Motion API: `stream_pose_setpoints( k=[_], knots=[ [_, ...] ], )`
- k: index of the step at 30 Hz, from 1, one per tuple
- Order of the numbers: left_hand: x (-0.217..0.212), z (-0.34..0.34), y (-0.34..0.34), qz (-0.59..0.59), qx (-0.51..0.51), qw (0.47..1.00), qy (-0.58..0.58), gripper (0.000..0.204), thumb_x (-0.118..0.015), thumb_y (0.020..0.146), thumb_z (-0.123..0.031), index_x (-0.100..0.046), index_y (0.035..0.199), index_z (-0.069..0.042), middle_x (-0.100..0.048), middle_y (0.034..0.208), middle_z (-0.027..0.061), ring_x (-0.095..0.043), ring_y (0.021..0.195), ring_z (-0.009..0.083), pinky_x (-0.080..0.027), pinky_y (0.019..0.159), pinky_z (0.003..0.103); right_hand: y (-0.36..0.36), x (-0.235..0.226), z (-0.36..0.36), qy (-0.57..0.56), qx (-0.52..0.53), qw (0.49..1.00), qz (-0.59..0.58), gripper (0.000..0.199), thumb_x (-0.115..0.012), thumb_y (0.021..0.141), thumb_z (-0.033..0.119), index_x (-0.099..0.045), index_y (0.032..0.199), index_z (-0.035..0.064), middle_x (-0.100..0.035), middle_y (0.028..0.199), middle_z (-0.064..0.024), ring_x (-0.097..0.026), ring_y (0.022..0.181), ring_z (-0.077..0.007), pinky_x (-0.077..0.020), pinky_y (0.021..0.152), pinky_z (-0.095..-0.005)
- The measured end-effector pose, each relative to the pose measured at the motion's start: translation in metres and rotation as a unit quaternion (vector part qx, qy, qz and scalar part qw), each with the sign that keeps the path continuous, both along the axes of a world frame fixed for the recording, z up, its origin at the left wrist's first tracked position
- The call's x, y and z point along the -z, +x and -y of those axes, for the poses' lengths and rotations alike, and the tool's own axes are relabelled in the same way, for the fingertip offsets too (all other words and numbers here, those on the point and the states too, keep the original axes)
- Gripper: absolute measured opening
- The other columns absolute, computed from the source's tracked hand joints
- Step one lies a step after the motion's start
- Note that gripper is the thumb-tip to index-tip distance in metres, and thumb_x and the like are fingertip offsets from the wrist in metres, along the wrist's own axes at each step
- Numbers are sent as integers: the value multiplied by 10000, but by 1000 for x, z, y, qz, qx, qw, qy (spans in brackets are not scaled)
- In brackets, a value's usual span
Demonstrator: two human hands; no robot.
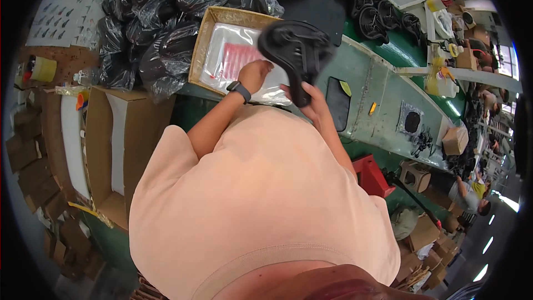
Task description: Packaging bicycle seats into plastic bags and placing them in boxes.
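**While the saddle hangs over the bag box, bag it cleanly**

While the right hand is closed around the narrow nose of the black bicycle saddle, I read the saddle as held underside up, above the near edge of the cardboard box on the green table. Left hand, smartwatch at its wrist, rests on the stack of clear plastic bags inside that box, fingers bent down; whether it has pinched a bag I cannot tell.

My judgement of the step: take one bag for the saddle. To do it well, I'd peel only the top sheet, open its mouth fully, and feed the narrow nose in first so the rails underneath don't snag the film. Keep the saddle low and steady; it looks motion-blurred now.

Bagged black saddles are heaped just behind and left of the box, unbagged ones lie farther back on the right. Risk: grabbing two bags, or tearing one.
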State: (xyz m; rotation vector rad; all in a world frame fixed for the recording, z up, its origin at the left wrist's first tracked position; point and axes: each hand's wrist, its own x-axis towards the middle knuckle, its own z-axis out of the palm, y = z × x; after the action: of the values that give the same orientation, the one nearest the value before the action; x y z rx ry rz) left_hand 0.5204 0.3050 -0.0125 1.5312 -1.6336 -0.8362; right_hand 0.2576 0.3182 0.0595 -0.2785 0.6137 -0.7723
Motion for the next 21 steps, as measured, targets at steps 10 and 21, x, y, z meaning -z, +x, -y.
stream_pose_setpoints(
  k=[10, 21],
  knots=[
    [-65, -65, 142, -832, -208, 508, 82, 175, -602, 1130, -122, -704, 1235, -27, -771, 1163, 89, -743, 1070, 187, -627, 956, 343, 48, -26, 14, 71, -30, 982, 171, 623, -689, 1065, 244, -496, 1576, -56, -615, 1456, -244, -653, 1128, -318, -595, 895, -414],
    [-197, -4, 82, -304, -197, 932, 5, 197, -744, 1069, -200, -835, 1078, -26, -679, 831, 12, -586, 704, 139, -452, 635, 311, 48, -114, -18, -485, -105, 664, -559, 1115, -949, 806, 184, -316, 1706, 3, -559, 1593, -268, -621, 1419, -411, -480, 1201, -447]
  ],
)
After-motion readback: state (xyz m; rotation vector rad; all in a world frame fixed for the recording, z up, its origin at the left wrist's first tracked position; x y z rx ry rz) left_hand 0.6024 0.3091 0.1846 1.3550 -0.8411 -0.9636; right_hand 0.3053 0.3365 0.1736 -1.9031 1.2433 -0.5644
